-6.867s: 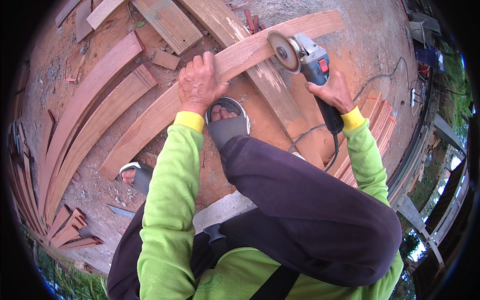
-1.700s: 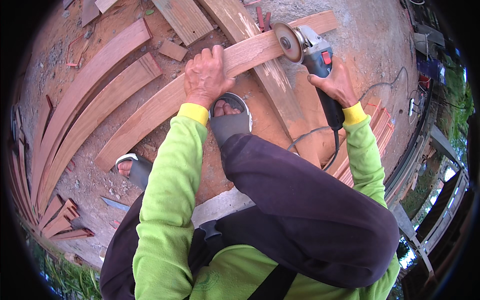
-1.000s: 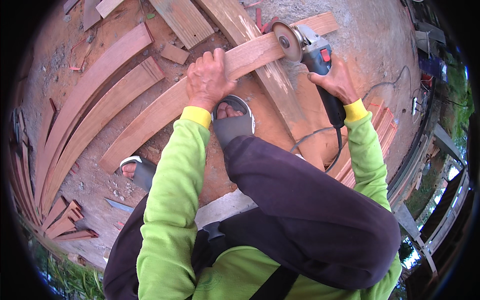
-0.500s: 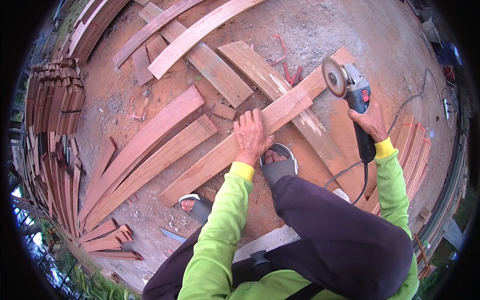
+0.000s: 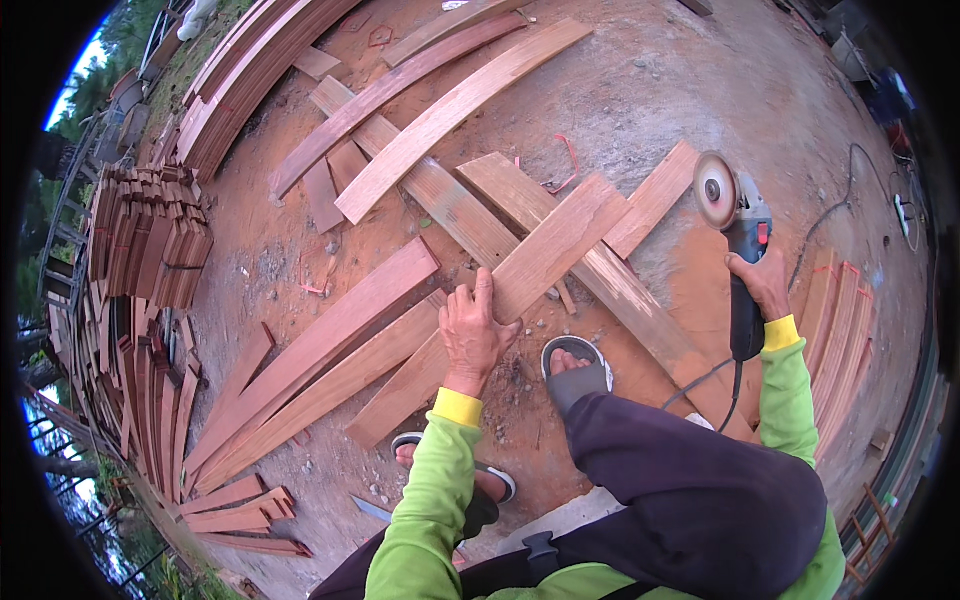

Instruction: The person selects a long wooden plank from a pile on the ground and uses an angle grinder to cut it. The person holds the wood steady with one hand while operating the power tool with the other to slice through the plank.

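My left hand (image 5: 474,338) grips a long reddish-brown wooden plank (image 5: 562,242) near its middle, thumb at the right edge and index finger stretched along it. The plank slants from lower left to upper right, its far end over a crossing board (image 5: 635,290) with a splintered face. Just beyond that end lies a shorter wood piece (image 5: 655,198). Off to the right, my right hand (image 5: 764,284) is wrapped around the body of an angle grinder (image 5: 745,240). The grinder's round disc (image 5: 716,190) points up and away, apart from the wood.
Curved planks (image 5: 320,335) lie on the dirt at left, with more boards (image 5: 465,120) farther off. Stacked wood (image 5: 150,235) stands at far left. The grinder's cord (image 5: 697,378) loops near my sandalled foot (image 5: 575,368). Strapped boards (image 5: 838,340) lie at right.
The held plank has shifted and its far end now sits apart from the shorter piece. My left hand and foot have moved slightly; the grinder has moved a little right and down.
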The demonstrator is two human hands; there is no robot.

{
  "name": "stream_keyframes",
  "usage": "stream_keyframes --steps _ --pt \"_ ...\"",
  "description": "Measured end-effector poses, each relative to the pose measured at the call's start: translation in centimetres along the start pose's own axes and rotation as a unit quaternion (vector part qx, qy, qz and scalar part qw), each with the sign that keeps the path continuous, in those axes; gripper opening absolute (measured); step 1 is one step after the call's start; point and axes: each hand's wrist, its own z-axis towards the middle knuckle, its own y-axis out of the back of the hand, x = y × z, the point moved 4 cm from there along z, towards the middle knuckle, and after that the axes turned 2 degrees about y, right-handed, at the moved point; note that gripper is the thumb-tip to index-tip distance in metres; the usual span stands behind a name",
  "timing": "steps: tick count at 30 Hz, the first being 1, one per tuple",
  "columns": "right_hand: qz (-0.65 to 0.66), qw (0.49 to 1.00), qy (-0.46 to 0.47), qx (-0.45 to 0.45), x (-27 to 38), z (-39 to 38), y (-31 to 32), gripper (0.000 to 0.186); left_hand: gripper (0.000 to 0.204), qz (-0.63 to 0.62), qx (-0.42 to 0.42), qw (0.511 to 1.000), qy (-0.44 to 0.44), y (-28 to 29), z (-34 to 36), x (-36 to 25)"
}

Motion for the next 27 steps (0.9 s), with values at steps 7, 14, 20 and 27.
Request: stream_keyframes --steps 7,14,20,27 --pt "0.011 1.000 -0.022 -0.010 2.6 -1.2 1.3 0.030 0.084 0.045 -0.042 0.998 0.000 4.1 12.1 -0.3" --pt "0.022 0.999 0.034 -0.031 3.1 -1.8 0.6 0.030 0.099 0.050 -0.108 0.990 -0.073 5.7 23.5 -2.7" --pt "0.020 0.999 0.017 -0.025 1.5 -1.5 1.2 0.040 0.086 0.147 -0.115 0.982 -0.007 2.6 12.8 9.4" --pt "-0.004 0.997 0.055 -0.055 0.9 -1.8 1.0 0.043 0.088 0.285 -0.059 0.953 0.079 5.6 8.7 19.1"
